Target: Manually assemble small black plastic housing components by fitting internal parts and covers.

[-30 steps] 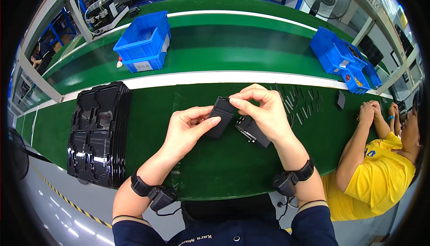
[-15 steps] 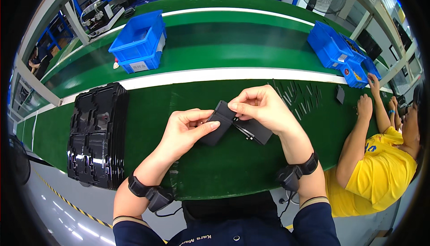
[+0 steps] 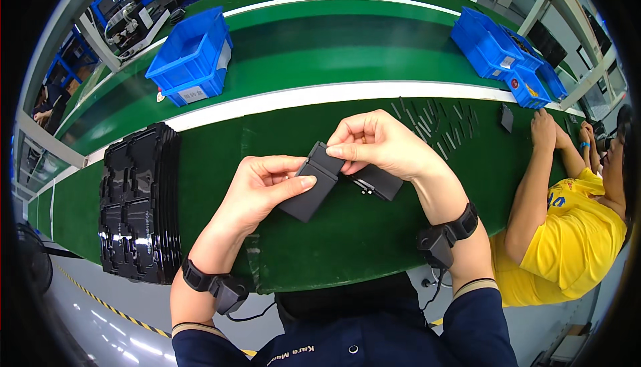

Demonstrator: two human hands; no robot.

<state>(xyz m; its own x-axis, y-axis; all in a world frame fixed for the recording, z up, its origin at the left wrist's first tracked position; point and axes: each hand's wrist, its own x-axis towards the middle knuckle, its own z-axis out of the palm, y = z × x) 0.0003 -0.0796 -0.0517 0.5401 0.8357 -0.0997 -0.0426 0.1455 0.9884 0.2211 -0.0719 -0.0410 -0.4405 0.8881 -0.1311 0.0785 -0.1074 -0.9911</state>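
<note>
A matte black rectangular case (image 3: 307, 197), with a seam across its upper part, is held tilted above the green mat. My left hand (image 3: 262, 185) pinches its left side near the seam, thumb on the face. At its upper right corner, my right hand (image 3: 375, 141) is closed with thumb and fingertips on the short end section. Just right of the case lies a second black block (image 3: 384, 182), partly behind my right hand. Several small silver metal pieces (image 3: 364, 185) show along its left edge. Which parts inside the case are joined cannot be seen.
Stacked glossy black trays (image 3: 139, 207) stand on the left. Many thin strips (image 3: 437, 126) lie scattered at the right, near a small dark block (image 3: 507, 118). Blue bins (image 3: 190, 60) and more bins (image 3: 491, 50) stand beyond. A co-worker in yellow (image 3: 557, 247) sits at the right.
The view has shifted slightly. Both hands still grip the case, which has turned a little so that more of its face and the seam show.
</note>
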